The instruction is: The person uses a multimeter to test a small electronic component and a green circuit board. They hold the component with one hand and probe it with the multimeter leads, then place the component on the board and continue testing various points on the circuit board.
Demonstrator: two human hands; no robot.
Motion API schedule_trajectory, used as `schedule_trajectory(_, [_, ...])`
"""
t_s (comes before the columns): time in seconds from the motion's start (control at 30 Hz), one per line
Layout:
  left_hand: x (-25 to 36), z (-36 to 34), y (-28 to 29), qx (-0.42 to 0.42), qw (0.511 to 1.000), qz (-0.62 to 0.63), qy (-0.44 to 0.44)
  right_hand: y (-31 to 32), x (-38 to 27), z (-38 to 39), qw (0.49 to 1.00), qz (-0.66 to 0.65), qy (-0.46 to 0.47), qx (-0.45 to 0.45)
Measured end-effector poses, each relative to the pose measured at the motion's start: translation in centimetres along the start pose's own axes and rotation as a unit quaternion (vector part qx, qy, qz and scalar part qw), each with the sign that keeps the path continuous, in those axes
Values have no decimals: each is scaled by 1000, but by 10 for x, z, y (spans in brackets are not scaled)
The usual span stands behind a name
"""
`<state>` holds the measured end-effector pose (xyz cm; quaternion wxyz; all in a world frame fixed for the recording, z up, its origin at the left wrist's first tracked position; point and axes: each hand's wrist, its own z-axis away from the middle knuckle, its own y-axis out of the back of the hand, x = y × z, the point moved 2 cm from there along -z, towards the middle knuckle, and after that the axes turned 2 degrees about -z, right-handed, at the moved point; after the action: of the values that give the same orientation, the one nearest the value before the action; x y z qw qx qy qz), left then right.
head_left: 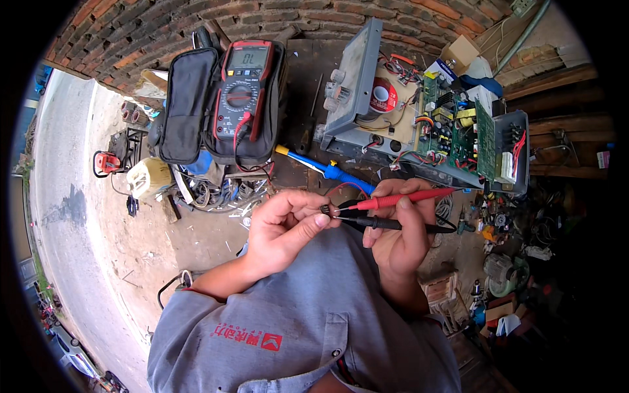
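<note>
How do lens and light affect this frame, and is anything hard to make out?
Head view: the brick wall bows with the fisheye; head view: the pale road is bright, nearly washed out; head view: clutter at lower right fades into darkness; head view: the red probe and black probe look fairly sharp, but the small dark part shows little detail.

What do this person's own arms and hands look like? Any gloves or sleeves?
The left hand and right hand are human and ungloved, with no ring or watch visible. Both forearms are uncovered. The grey-blue shirt has a red printed marking on its front, and its left sleeve shows thin red trim at the edge.
</note>
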<state>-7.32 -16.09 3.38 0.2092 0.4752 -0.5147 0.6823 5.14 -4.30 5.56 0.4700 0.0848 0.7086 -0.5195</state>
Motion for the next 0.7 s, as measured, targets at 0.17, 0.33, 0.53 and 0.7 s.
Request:
schedule_trajectory(0.17, [1,1,-1,5,1000,-21,3,-1,3,-1,1000,6,-15,15])
schedule_trajectory(0.33, [1,1,-1,8,1000,-29,2,1,5,-1,999,35,-21,26])
schedule_trajectory(0.53, [2,0,1,-3,999,-33,4,2,9,-3,998,17,-33,45])
schedule_trajectory(0.7, [1,0,1,2,1000,-26,11,5,10,-4,998,-27,-43,22])
